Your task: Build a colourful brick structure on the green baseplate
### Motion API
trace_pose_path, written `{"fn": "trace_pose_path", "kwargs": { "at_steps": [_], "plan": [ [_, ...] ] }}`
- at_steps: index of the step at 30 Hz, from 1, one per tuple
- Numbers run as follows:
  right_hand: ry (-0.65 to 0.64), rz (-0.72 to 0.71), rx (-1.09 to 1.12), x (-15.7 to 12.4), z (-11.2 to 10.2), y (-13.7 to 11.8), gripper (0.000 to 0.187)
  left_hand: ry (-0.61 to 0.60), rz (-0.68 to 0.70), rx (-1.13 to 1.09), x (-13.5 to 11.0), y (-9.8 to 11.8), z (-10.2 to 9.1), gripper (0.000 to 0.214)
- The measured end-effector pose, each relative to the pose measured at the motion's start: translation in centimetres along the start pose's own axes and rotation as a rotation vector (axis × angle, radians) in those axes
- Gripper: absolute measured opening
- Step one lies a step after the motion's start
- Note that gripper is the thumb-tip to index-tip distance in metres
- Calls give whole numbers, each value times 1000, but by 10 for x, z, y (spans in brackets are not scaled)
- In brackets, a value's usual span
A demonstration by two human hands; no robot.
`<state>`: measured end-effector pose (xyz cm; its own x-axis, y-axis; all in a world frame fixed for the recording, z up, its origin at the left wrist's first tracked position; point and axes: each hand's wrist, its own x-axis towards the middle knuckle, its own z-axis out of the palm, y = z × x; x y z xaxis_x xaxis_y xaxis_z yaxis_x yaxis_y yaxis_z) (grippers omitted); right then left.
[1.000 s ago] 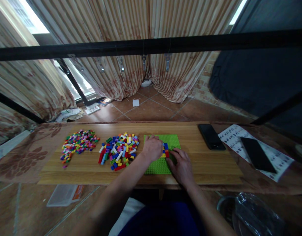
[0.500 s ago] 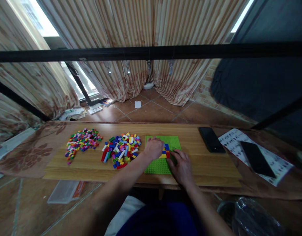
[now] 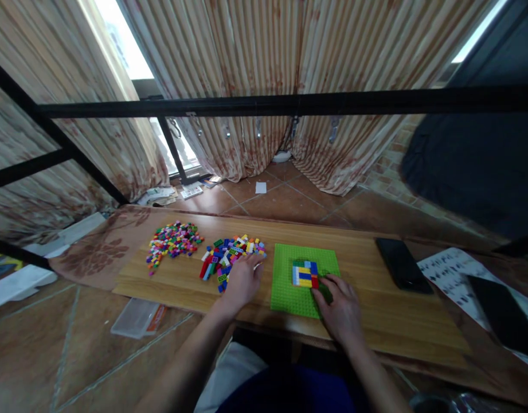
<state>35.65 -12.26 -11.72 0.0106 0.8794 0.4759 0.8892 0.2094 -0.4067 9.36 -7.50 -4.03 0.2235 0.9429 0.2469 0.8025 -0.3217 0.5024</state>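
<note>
Green, square and studded, a plastic baseplate (image 3: 285, 298) lies on the pale brown wood-grained counter (image 3: 388, 321) in front of the person. A low rectangular block of blue, yellow, white, red and light blue plastic bricks (image 3: 304, 275) sits on it, right of its middle, with a bit of dark green at its far edge. The right hand (image 3: 341, 301) rests over the plate's right edge, thumb and forefinger parted, their tips at the block's near right corner. The left hand (image 3: 244, 281) is at the near right side of a loose heap of larger mixed-colour plastic bricks (image 3: 216, 258), fingers bent and narrow; whether it grips a brick I cannot tell. Farther left, well apart from both hands, is a heap of smaller multicoloured plastic pieces (image 3: 173, 240). Right of the baseplate lies a black rectangular phone (image 3: 403, 265), and beyond it a white printed paper sheet (image 3: 446, 269) partly under a flat black slab (image 3: 502, 312). A clear plastic box (image 3: 135, 317) shows on the tiled floor below the counter's near edge
</note>
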Motion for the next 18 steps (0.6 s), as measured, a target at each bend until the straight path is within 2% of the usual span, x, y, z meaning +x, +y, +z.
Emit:
{"fn": "trace_pose_path", "kwargs": {
  "at_steps": [4, 8, 11, 18],
  "plan": [
    [14, -10, 1, -2, 3, 4, 43, 91, -118, 14, -1, -26, -16, 20],
    [13, -19, -12, -3, 5, 7, 44, 109, -139, 77, 8, -38, -22, 19],
    [16, -18, -14, -3, 5, 7, 44, 107, -126, 132, 18, -38, -21, 19],
    [20, -17, -11, -2, 4, 6, 44, -12, -57, 276, 48, -25, -7, 23]
  ]
}}
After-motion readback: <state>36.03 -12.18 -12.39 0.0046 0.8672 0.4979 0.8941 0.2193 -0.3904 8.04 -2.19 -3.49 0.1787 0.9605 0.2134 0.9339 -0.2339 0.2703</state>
